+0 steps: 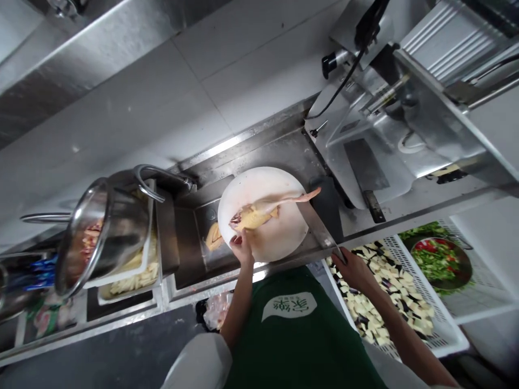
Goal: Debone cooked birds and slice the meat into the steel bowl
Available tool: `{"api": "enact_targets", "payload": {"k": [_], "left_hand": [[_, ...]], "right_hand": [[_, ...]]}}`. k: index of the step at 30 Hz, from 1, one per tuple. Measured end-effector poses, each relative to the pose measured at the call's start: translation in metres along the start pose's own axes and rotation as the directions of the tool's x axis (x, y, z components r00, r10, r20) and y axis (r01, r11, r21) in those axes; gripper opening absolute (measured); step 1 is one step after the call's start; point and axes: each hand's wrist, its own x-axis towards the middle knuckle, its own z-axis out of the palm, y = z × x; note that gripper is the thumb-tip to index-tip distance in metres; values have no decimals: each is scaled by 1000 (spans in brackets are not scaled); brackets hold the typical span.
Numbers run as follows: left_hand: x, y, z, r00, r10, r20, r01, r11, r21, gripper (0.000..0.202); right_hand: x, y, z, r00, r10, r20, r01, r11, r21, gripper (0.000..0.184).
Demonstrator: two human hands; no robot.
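Observation:
A round white cutting board (267,244) lies across the sink's edge. On it rests a pale yellow piece of chicken (253,217), its long neck (302,199) reaching past the board's right rim. My left hand (242,247) is closed at the near left end of the chicken, fingers gripping its edge. In my right hand (349,265) is the handle of a cleaver (318,221); its blade lies over the right side of the board, apart from the meat. Another yellow chicken piece (213,236) sits in the sink, partly hidden by the board.
A metal pot (125,227) with cut meat stands tilted-looking at left, near a faucet (148,186). A second cleaver (366,165) lies on the right counter beside a slicing machine (405,119). Below are a basket of cut eggplant (389,292) and a bowl of chopped greens (440,262).

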Motion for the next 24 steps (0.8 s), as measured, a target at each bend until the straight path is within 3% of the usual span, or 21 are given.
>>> {"api": "enact_targets", "payload": {"k": [3, 7, 10, 14, 16, 19, 24], "left_hand": [[3, 5, 20, 975, -156, 159, 191, 954, -231, 55], [38, 38, 45, 950, -266, 162, 298, 930, -217, 55], [59, 56, 58, 978, -167, 123, 191, 955, -226, 54], [57, 62, 67, 992, 70, 105, -38, 958, -283, 56], [47, 56, 60, 980, 141, 140, -104, 964, -247, 49], [33, 40, 32, 969, 208, 135, -189, 972, -143, 39], [27, 10, -18, 967, 250, 46, -250, 968, 4, 38]], "right_hand": [[8, -4, -2, 1000, 11, -6, -11, 1000, -5, 28], [13, -6, -4, 1000, 13, -11, -13, 999, -33, 27], [14, -5, -5, 1000, -22, -1, 22, 998, -52, 25], [25, -7, -2, 998, -60, 13, 60, 997, -39, 17], [36, -10, 1, 999, -21, 26, 20, 999, 38, 19], [49, -12, 1, 999, 40, 18, -41, 994, 102, 28], [30, 0, -15, 991, -33, -131, 19, 994, -107, 32]]}}
